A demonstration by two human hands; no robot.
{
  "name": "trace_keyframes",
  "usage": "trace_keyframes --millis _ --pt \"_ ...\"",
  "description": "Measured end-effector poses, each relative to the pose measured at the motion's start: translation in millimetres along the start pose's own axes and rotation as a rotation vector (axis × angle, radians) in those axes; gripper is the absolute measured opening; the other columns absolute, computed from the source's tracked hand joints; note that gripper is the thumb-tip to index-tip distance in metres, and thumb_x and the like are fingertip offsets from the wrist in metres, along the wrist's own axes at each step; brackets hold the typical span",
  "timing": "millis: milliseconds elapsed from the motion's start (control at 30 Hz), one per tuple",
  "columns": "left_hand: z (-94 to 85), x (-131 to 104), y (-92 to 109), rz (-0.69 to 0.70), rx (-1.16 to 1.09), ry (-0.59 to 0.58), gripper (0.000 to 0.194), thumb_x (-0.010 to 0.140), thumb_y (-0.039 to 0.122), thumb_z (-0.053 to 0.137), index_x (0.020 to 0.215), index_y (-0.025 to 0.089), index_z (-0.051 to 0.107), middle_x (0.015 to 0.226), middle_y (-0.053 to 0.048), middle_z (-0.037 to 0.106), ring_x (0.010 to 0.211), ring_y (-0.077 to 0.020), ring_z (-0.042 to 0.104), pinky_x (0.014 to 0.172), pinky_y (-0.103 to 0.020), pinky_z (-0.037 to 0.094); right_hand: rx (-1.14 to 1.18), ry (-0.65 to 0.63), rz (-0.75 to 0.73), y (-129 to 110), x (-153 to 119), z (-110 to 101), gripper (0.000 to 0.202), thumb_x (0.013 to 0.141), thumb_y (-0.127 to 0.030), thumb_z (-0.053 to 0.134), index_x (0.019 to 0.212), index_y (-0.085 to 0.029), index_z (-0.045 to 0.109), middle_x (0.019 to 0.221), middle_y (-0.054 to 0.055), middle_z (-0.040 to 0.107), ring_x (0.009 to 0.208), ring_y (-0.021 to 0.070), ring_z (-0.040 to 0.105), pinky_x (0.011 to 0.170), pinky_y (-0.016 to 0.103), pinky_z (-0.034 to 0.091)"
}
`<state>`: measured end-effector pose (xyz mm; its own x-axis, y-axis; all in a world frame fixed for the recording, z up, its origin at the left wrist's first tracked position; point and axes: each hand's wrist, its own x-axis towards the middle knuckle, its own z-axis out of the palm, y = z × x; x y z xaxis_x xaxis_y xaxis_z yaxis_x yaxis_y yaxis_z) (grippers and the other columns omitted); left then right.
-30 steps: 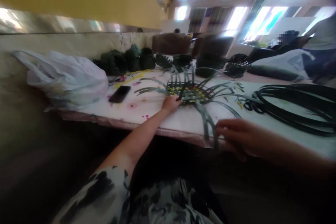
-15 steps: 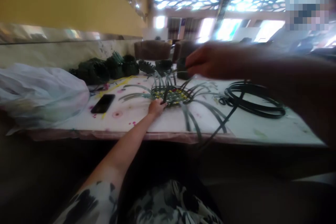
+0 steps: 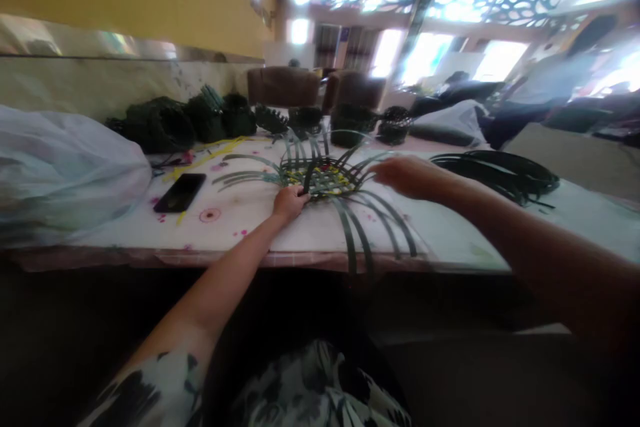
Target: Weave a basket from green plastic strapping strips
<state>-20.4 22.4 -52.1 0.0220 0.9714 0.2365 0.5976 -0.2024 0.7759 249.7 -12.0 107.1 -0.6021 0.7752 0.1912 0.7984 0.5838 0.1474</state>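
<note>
A half-woven basket (image 3: pixel 327 180) of flat dark green strips, with yellow among the weave, lies on the table in front of me. Long loose strips (image 3: pixel 350 240) fan out from it on all sides, some drooping over the near table edge. My left hand (image 3: pixel 291 204) is closed on a dark green strip (image 3: pixel 308 177) at the basket's near left rim. Beside the basket's right side, my right hand (image 3: pixel 403 175) hovers with its fingers drawn together near the loose ends. Whatever it pinches is too blurred to make out.
A coil of dark strip (image 3: pixel 500 170) rests on the right. At left are a phone (image 3: pixel 181 193) and a white plastic bag (image 3: pixel 75 173). Several dark green woven baskets (image 3: pixel 353 125) line the back. A person (image 3: pixel 545 90) stands at far right.
My right hand has come down from above the table to the basket's right side. My left hand keeps its hold on the near left rim. The view has shifted slightly.
</note>
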Motion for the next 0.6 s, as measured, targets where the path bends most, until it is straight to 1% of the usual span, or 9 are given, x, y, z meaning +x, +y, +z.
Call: trace_keyframes --millis 67,133,167,233,333,433,500,533,600 --pt "0.0 0 0 -0.002 0.002 -0.003 0.023 0.083 0.034 0.062 0.092 0.017 0.075 0.059 0.001 0.061 0.054 -0.0148 0.054 0.053 -0.024 0.036 -0.061 -0.088 0.014 -20 21 20 0.030 0.095 -0.018 0.045 0.102 -0.018 0.074 0.098 0.011 0.074 0.087 0.0192 0.068 0.077 0.028 0.048" --pt "0.1 -1 0 -0.004 0.003 -0.006 0.025 0.084 0.035 0.061 0.095 0.017 0.075 0.058 0.001 0.060 0.052 -0.0146 0.053 0.052 -0.024 0.037 -0.082 -0.163 0.041 -41 42 37 0.029 0.093 -0.017 0.047 0.104 -0.017 0.073 0.101 0.012 0.074 0.090 0.0209 0.068 0.078 0.029 0.047" --pt "0.3 -1 0 -0.006 -0.001 -0.007 0.026 0.084 0.036 0.060 0.096 0.018 0.075 0.057 0.002 0.060 0.052 -0.0145 0.053 0.052 -0.024 0.037 -0.091 -0.184 0.052 -51 49 45 0.029 0.092 -0.017 0.048 0.106 -0.017 0.073 0.104 0.014 0.073 0.095 0.0230 0.068 0.080 0.030 0.047" --pt "0.6 -2 1 -0.007 -0.017 -0.004 0.028 0.084 0.037 0.060 0.098 0.018 0.075 0.057 0.002 0.060 0.052 -0.0145 0.053 0.052 -0.024 0.037 -0.110 -0.211 0.053 -67 58 58 0.028 0.090 -0.012 0.049 0.102 -0.014 0.074 0.107 0.016 0.073 0.103 0.0258 0.066 0.085 0.033 0.046" --pt "1.3 -2 2 -0.002 -0.046 0.012 0.028 0.082 0.037 0.061 0.096 0.018 0.075 0.058 0.002 0.061 0.053 -0.0147 0.054 0.051 -0.024 0.037 -0.091 -0.157 0.082 -85 54 71 0.029 0.087 -0.009 0.048 0.102 -0.011 0.074 0.108 0.018 0.072 0.108 0.0271 0.065 0.087 0.032 0.045" --pt "1.5 -2 2 0.008 -0.057 0.011 0.026 0.082 0.036 0.061 0.093 0.017 0.075 0.056 0.002 0.059 0.051 -0.0141 0.053 0.049 -0.023 0.036 0.036 -0.098 0.278 -95 44 81 0.033 0.092 -0.011 0.043 0.107 -0.012 0.072 0.107 0.017 0.073 0.102 0.0246 0.067 0.078 0.028 0.044" --pt "1.1 -2 2 0.010 -0.061 0.001 0.024 0.082 0.035 0.061 0.090 0.016 0.074 0.053 0.002 0.057 0.047 -0.0132 0.051 0.049 -0.023 0.035 0.112 -0.073 0.421 -99 38 90 0.033 0.094 -0.014 0.041 0.105 -0.015 0.073 0.105 0.014 0.073 0.097 0.0239 0.067 0.073 0.028 0.042" --pt "0.8 -2 2 0.011 -0.063 -0.004 0.023 0.082 0.035 0.061 0.088 0.016 0.074 0.052 0.003 0.055 0.046 -0.0126 0.050 0.048 -0.023 0.034 0.124 -0.065 0.457 -100 37 95 0.032 0.094 -0.016 0.042 0.103 -0.017 0.073 0.104 0.013 0.073 0.096 0.0240 0.066 0.070 0.028 0.040" --pt "0.1 -2 3 0.013 -0.072 -0.012 0.022 0.082 0.034 0.061 0.085 0.016 0.073 0.051 0.003 0.054 0.043 -0.0117 0.048 0.047 -0.023 0.033 0.108 -0.012 0.444 -99 34 107 0.030 0.095 -0.017 0.043 0.101 -0.018 0.072 0.103 0.011 0.072 0.095 0.0237 0.064 0.069 0.029 0.038"
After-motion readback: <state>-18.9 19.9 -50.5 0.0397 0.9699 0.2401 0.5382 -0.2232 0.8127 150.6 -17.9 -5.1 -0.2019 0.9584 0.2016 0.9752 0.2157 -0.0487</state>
